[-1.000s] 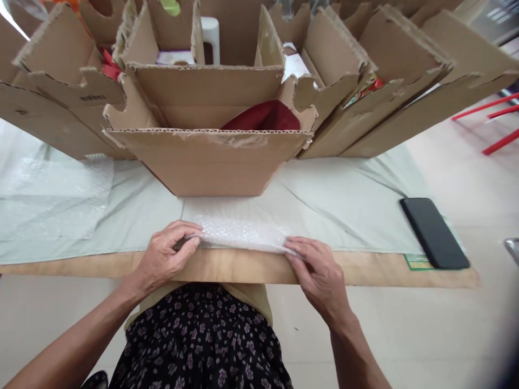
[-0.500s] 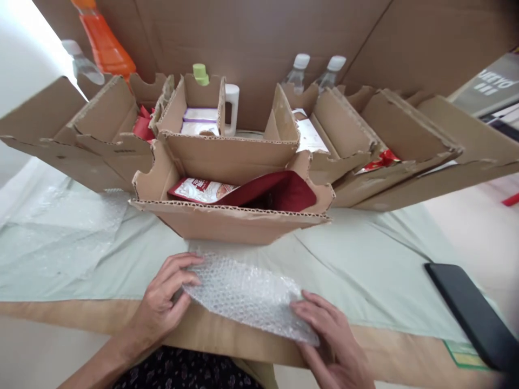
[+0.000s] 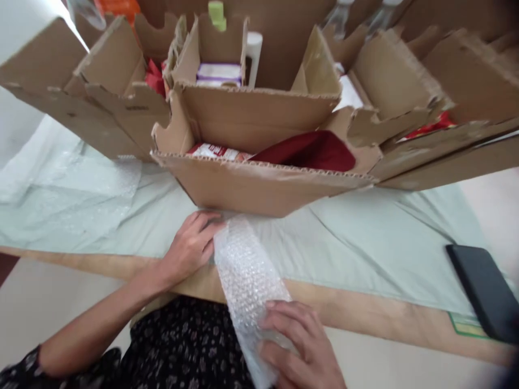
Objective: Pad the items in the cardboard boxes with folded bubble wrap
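Note:
A folded strip of clear bubble wrap point(image 3: 245, 281) slants from the cloth over the table's front edge, down towards my lap. My left hand point(image 3: 194, 246) pinches its far end, close to the front of the cardboard box point(image 3: 259, 183). Nearer to me, my right hand point(image 3: 298, 343) grips the strip's right side, fingers curled over it; the lower end is partly cut off by the frame. Inside the box in front lie a red-and-white food packet point(image 3: 221, 152) and a dark red pouch point(image 3: 310, 151).
More cardboard compartments point(image 3: 113, 70) run left and right behind. Loose bubble wrap point(image 3: 101, 189) lies at left on the pale green cloth point(image 3: 344, 237). A black phone-like slab point(image 3: 482, 292) rests at the right edge, and bottles point(image 3: 338, 19) stand at the back.
The bubble wrap has turned from lying crosswise to pointing towards me. My left hand went away from me with one end; my right hand drew the other closer. The view has shifted too.

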{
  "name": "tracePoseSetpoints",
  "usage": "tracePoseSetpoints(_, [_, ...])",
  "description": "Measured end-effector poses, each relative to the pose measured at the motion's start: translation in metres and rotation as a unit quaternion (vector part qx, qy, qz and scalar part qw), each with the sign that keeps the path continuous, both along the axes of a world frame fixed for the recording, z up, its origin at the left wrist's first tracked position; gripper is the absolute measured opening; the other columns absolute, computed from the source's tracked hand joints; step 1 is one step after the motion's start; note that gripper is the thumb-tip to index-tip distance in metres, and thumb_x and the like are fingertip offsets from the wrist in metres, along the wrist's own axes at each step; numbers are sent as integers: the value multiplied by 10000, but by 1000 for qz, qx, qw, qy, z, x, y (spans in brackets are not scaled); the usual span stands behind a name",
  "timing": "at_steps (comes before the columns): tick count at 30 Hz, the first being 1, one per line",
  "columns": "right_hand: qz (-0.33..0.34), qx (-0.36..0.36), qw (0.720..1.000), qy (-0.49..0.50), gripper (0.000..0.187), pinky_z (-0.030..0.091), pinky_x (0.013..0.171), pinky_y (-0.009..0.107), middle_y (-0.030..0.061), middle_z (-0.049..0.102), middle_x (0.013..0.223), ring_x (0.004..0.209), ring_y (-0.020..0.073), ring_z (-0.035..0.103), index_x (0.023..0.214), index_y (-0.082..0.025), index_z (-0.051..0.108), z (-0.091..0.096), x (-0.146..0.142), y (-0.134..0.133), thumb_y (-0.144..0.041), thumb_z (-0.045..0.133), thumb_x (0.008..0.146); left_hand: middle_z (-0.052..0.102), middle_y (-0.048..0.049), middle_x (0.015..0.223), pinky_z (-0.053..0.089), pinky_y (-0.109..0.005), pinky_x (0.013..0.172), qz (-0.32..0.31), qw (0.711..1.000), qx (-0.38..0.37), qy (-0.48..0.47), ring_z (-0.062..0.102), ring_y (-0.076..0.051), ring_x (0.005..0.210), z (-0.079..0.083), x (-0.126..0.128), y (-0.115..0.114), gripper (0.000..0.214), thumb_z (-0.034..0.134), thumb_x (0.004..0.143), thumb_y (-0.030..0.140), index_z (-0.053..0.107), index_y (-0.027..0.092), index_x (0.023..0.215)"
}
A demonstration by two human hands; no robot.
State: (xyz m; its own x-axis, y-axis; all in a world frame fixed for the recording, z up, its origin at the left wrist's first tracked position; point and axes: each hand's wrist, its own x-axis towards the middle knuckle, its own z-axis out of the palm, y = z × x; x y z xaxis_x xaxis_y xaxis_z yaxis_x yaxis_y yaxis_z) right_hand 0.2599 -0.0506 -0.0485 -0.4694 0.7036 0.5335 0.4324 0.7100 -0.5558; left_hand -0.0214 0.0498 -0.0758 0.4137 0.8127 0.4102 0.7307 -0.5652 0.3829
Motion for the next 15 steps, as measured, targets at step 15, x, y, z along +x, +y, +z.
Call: tracePoseSetpoints(15, [-82,-6,996,-40,240,536,794,375,83,763,1038,934,230,717,1226,-205,641,14,-42,24,-185,680,990,739,-43,921,604,-290,731,106,971,-142,-163,694,-165,782,19,24,-110,340,574,987,147,620,186,1321])
